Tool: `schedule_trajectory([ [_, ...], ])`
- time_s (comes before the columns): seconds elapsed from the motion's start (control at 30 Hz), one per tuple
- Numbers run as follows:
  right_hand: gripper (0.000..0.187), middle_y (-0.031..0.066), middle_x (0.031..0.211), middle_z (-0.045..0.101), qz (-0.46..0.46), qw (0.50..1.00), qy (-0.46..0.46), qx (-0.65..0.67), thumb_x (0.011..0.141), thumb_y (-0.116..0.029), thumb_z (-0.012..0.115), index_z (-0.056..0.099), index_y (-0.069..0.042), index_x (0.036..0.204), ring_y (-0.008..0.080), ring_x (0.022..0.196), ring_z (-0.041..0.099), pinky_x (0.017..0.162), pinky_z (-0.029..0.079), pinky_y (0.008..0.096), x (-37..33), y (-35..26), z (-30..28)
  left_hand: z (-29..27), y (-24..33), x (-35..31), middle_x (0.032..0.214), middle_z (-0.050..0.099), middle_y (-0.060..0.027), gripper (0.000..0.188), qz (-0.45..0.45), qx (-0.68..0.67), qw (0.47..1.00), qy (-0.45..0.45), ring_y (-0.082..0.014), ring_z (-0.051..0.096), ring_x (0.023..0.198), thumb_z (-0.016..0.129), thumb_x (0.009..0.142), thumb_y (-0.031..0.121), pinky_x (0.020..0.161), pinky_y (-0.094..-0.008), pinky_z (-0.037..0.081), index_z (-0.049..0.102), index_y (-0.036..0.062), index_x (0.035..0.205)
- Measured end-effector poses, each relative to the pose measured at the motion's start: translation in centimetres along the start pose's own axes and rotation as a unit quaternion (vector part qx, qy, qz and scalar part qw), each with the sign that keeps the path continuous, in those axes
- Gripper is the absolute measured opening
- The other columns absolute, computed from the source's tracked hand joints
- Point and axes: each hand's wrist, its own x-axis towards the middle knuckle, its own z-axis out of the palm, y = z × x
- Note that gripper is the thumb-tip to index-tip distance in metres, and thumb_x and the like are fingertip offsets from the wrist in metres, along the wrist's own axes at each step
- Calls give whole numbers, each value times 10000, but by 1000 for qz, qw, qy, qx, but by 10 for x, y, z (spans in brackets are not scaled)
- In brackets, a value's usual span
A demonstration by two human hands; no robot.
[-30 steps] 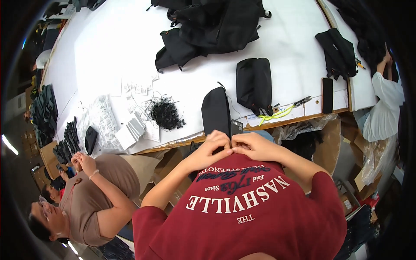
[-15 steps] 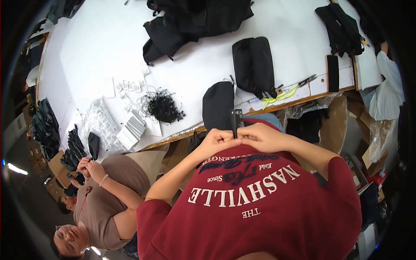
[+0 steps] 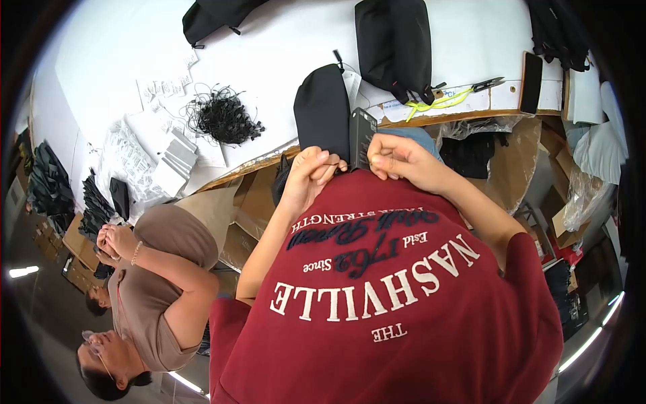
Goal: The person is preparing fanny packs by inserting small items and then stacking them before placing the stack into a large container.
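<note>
A black fabric pouch (image 3: 321, 108) lies at the table's front edge, its zipper pull at the far end and a white label beside it. Along its right side stands a dark printed hang tag (image 3: 363, 135). My left hand (image 3: 313, 176) is closed, fingers curled against the pouch's near end; whatever it pinches is hidden or too thin to name. My right hand (image 3: 406, 163) sits just right of the tag, thumb and forefinger pressed together. Anything between those fingers cannot be made out. A small gap separates the two hands.
A tangle of black cords (image 3: 223, 116), stacked white cards (image 3: 176, 161) and a clear bag of labels (image 3: 128, 158) lie left. Another black pouch (image 3: 393, 47), yellow-corded thread snips (image 3: 486, 84) and a phone (image 3: 530, 83) lie right. A co-worker (image 3: 161, 289) stands at left.
My hands, together at the tag's lower end before, have drawn apart. The tag now tilts and shows more of its face. The view has shifted, so the table things appear higher and mostly further left.
</note>
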Motion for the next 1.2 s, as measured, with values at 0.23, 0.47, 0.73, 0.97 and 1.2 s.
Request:
schedule_trajectory([
  [0.23, 153, -10, 801, 480, -117, 988, 61, -83, 952, -164, 517, 495, -44, 861, 48, 669, 438, 626, 379, 194, -2, -18, 7, 29, 38, 22, 827, 525, -72, 176, 81, 215, 970, -81, -164, 510, 822, 426, 957, 146, 894, -332, 432, 479, 41, 827],
  [0.47, 176, 89, 1045, 571, -247, 953, 104, -143, 934, -112, 460, 496, -32, 781, 69, 667, 513, 634, 442, 211, -21, -25, -7, 24, 62, 72, 1063, 611, -68, 436, 83, 730, 629, -254, -293, 465, 1132, 444, 658, -97, 1031, -384, 306, 617, 100, 1007],
  [0.73, 171, 112, 1014, 626, -271, 953, 121, -66, 952, -133, 432, 505, -37, 830, 107, 795, 580, 739, 467, 253, -12, -17, -18, 24, 95, 58, 994, 558, -31, 290, 223, 867, 414, -164, -269, 474, 1058, 530, 691, -81, 987, -389, 338, 578, 85, 924],
  [0.97, 185, 41, 867, 641, -309, 896, 158, -278, 918, -199, 557, 576, -17, 887, 115, 838, 589, 809, 450, 269, 24, -38, -7, -3, 116, 6, 955, 586, -20, 211, 335, 872, 353, -49, -248, 510, 990, 645, 656, -29, 914, -375, 393, 585, 67, 835],
  [1.2, 160, 49, 873, 607, -376, 843, 50, -382, 936, -165, 533, 563, -12, 904, 116, 859, 572, 842, 445, 269, 48, -100, 36, -9, 90, -56, 886, 639, -39, 159, 432, 801, 408, 75, -241, 575, 883, 657, 685, -15, 755, -347, 458, 593, 42, 818],
])
